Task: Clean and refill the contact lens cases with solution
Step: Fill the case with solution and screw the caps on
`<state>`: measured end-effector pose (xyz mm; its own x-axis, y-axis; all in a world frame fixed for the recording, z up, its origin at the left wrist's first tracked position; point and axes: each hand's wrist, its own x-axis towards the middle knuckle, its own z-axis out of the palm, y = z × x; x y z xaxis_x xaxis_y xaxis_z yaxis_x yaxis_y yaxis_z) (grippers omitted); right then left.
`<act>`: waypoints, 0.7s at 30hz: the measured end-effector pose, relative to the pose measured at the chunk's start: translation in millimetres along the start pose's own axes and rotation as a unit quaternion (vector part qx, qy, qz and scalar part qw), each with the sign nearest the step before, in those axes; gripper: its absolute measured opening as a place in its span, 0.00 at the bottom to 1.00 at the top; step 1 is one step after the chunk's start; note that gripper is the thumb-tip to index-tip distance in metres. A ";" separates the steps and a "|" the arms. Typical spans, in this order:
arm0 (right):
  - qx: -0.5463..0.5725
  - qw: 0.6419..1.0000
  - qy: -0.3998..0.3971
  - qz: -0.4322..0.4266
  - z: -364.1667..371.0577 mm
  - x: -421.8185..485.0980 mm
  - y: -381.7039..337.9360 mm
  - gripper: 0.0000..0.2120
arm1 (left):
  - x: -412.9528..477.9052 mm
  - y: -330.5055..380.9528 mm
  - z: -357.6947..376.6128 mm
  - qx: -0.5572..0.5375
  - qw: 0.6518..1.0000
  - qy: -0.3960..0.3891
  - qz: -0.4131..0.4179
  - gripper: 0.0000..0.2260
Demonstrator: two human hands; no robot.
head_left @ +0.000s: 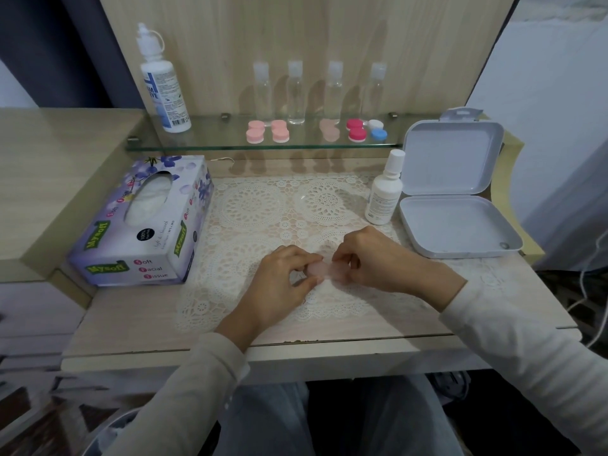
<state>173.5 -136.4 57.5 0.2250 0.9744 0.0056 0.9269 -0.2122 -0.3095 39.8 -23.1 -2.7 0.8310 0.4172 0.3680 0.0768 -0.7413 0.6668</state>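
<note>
Wooden desk (131, 324) with a white lace mat (250, 205) at its centre. Over the mat's near half, the left hand (279, 287) and right hand (381, 261) each pinch one end of a pale pink lens case (324, 270), which lies between their fingertips, partly hidden by fingers. Left of the mat, a tissue box (141, 225) reads "Mysoft" and "Soft Facial Tissue". Right of the mat stand a small white bottle (383, 195), print too small to read, and an open white box (457, 218). Beyond the mat, a glass shelf (210, 147) carries a large solution bottle (164, 90) lettered "EYE", a row of lens cases (280, 135) and four clear bottles (295, 93)
</note>
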 end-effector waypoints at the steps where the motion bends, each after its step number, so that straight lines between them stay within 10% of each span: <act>1: 0.002 1.000 0.003 -0.001 0.7 -0.5 0.6 0.08 | 0.1 -0.1 0.0 0.000 1.000 0.000 0.000 0.13; 21: 0.036 0.995 0.093 0.011 21.0 -2.7 16.8 0.09 | 2.4 3.5 -6.3 -0.020 0.999 -0.025 0.008 0.14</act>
<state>182.1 -141.0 32.3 0.3029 0.9373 0.1721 0.8986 -0.2208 -0.3791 38.6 -21.5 4.6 0.8586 0.3776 0.3468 0.0414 -0.7254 0.6871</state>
